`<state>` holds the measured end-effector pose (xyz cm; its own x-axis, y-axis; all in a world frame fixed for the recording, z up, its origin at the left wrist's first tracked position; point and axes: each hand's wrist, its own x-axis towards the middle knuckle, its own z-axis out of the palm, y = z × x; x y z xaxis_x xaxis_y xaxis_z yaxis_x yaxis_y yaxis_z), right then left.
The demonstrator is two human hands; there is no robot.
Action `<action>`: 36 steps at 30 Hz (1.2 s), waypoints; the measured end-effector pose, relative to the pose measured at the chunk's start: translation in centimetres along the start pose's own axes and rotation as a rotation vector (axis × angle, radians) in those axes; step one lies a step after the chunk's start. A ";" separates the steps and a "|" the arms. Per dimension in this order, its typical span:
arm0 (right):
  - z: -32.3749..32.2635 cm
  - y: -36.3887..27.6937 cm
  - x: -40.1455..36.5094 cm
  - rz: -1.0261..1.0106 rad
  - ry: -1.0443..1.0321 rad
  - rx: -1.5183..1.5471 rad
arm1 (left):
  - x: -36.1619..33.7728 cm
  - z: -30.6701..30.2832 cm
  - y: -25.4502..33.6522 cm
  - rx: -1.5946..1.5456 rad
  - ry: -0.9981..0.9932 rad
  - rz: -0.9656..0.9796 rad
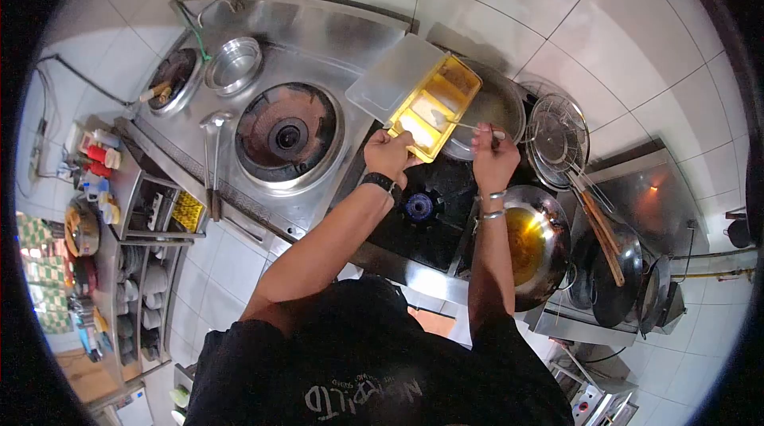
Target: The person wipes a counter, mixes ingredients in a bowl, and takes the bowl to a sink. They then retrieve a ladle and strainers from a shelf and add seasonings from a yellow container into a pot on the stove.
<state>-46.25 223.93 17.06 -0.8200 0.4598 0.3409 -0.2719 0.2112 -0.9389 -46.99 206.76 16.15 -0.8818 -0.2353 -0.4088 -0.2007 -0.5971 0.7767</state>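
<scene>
My left hand [388, 158] is closed on the near end of a yellow divided seasoning box [426, 155], which is tilted above the stove. Its translucent lid [398, 74] hangs open to the left. Pale and brownish contents show in its compartments, with a bright glare on the near one. In my right hand [495, 158] is the handle of a thin metal spoon [468, 125]. The spoon's head reaches into a middle compartment. Under the box and my hands lies a black burner [419, 206]. A wok [539, 247] holding yellowish oil sits beside my right forearm.
Left stands a large round wok burner [288, 137], with ladles [213, 159] and a metal pot [233, 66] nearby. A pan [501, 99] is behind the box. Wire strainers [555, 133] with wooden handles lie right, near dark woks [617, 275]. A dish shelf [143, 240] stands far left.
</scene>
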 end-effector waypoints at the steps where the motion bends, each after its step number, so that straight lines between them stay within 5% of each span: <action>1: 0.3 0.2 0.2 0.148 -0.006 0.124 | -0.2 0.3 0.1 -0.003 0.001 -0.008; 10: -0.9 2.3 3.5 0.298 0.150 0.220 | 0.0 1.6 -0.2 0.007 0.044 -0.024; 14: -3.4 5.0 5.5 0.184 0.129 0.256 | 0.6 2.1 -0.8 -0.017 0.043 -0.015; 16: -4.5 4.8 6.5 0.137 0.215 -0.022 | 1.1 2.1 -1.0 0.026 0.053 -0.004; 20: -5.9 3.6 7.5 0.164 0.345 -0.080 | 0.8 2.3 -0.5 0.047 0.061 -0.011; 23: -7.1 5.2 8.1 -0.366 0.096 -0.864 | 0.6 2.5 -0.3 0.032 0.057 -0.012; 24: -6.9 4.6 7.9 -0.368 0.096 -0.863 | 0.6 2.5 -0.3 0.054 0.059 -0.009; 26: -5.6 2.4 6.9 -0.718 0.204 -0.742 | 0.8 2.5 -0.3 0.074 0.060 -0.004; 27: -4.8 1.3 6.2 -0.719 0.202 -0.740 | 1.0 2.5 -0.5 0.060 0.052 -0.004; 29: -3.4 -0.3 4.5 -0.264 0.080 -0.095 | 1.1 2.3 -0.6 0.050 0.045 -0.006; 33: -2.1 0.7 3.5 -0.249 -0.049 -0.371 | 1.0 2.6 -0.6 0.061 0.048 -0.012; 36: -0.3 1.6 3.1 -0.009 -0.059 -0.086 | 0.7 2.9 -0.4 0.066 0.056 0.001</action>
<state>-49.08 225.93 16.63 -0.8466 0.4068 0.3431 -0.2368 0.2893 -0.9275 -48.75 209.06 16.90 -0.8572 -0.2790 -0.4329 -0.2296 -0.5454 0.8061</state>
